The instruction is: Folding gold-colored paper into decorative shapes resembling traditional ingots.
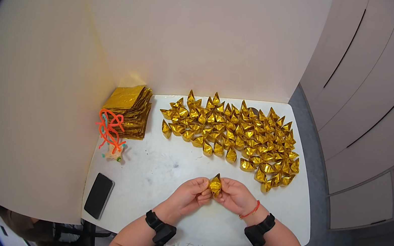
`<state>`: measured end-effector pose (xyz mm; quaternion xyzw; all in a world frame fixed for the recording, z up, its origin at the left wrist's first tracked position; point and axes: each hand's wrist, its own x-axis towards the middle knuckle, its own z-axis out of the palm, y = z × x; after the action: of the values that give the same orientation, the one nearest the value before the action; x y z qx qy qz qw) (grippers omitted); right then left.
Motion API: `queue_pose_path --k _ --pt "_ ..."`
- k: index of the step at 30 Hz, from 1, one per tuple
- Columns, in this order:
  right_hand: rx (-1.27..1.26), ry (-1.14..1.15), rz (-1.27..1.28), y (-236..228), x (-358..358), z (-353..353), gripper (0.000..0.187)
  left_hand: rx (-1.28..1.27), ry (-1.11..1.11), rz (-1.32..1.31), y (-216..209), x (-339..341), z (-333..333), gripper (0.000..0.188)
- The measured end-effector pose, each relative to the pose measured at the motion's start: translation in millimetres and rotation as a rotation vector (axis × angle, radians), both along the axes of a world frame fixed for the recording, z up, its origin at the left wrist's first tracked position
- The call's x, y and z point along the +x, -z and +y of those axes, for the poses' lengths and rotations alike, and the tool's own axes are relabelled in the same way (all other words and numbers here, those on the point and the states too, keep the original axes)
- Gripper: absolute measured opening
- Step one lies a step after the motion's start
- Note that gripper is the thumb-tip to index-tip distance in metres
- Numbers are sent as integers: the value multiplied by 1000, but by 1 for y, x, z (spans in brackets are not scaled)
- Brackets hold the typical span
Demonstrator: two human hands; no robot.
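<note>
Between my two hands, close to the near side of the white table [149,167], is a folded gold foil paper ingot [215,186]. My left hand [192,192] pinches its left side with thumb and fingers. On its right side, the fingers of my right hand [236,196] close on it in the same way. The ingot's pointed tip faces away from me. Beyond my hands, many finished gold ingots [227,127] stand crowded together across the back and right of the table.
A tall stack of gold foil sheets [125,107] stands at the back left against the wall panels. Orange-red cords [111,123] and a small figure lie against it. Nearer, a black phone [99,196] rests by the left edge. Grey cabinets [365,87] stand beyond the right side.
</note>
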<state>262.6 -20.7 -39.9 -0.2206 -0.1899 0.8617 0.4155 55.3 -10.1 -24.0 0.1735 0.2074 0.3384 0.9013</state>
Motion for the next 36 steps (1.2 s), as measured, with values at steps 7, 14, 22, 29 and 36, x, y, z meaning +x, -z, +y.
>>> queue_pose_path --k 7,14,22,29,36 --pt "18 -1 -37 -1 -2 2 25 1 9 -32 7 -2 3 21" --pt "-37 -2 -50 -4 -3 0 26 0 -47 15 -1 2 1 23" --pt "11 -24 -41 2 -4 1 26 22 14 -11 4 0 2 25" --pt "43 11 -78 5 -3 4 25 59 -39 61 2 5 4 24" --pt "618 372 -627 -12 -12 -9 29 32 -177 126 4 2 5 22"
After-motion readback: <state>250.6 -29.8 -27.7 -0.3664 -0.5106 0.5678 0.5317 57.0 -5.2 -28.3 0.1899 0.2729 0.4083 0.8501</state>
